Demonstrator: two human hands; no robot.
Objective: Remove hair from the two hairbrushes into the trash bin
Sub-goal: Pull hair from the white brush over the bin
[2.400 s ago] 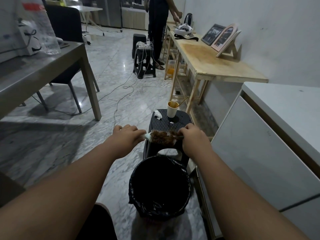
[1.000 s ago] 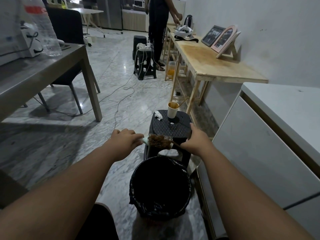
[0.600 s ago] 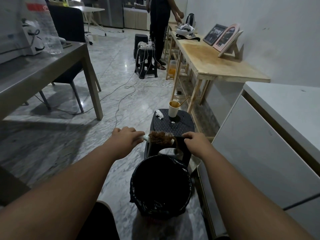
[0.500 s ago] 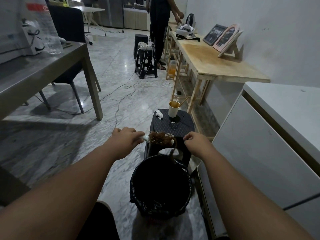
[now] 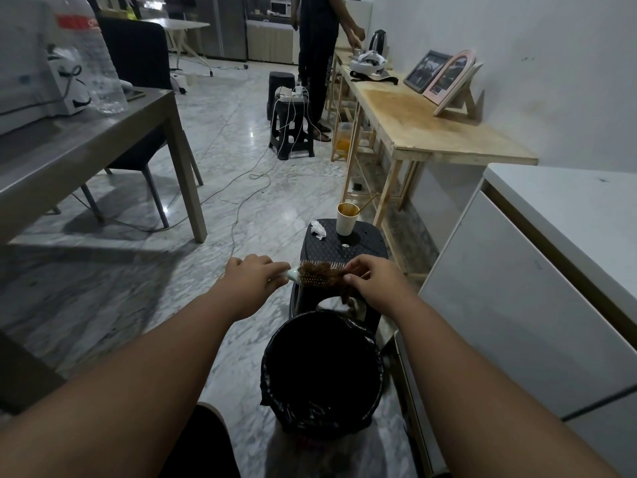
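From the head camera, we hold one hairbrush (image 5: 315,276) level, above the far rim of the trash bin (image 5: 268,360). Our left hand (image 5: 253,276) is curled around its pale handle, and our right hand (image 5: 374,281) pinches the brown hair (image 5: 345,295) at the bristle end. A strand dangles toward the bin's opening. Just beyond the bin stands a black stool (image 5: 367,248) bearing a paper cup (image 5: 345,219) and a crumpled tissue (image 5: 317,230).

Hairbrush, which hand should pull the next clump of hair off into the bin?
Right. Fingers of the right hand pinch the brown hair at the free end of the hairbrush, close by the trash bin, so it can likely tug and drop. The left hand grips the handle, steadying it.
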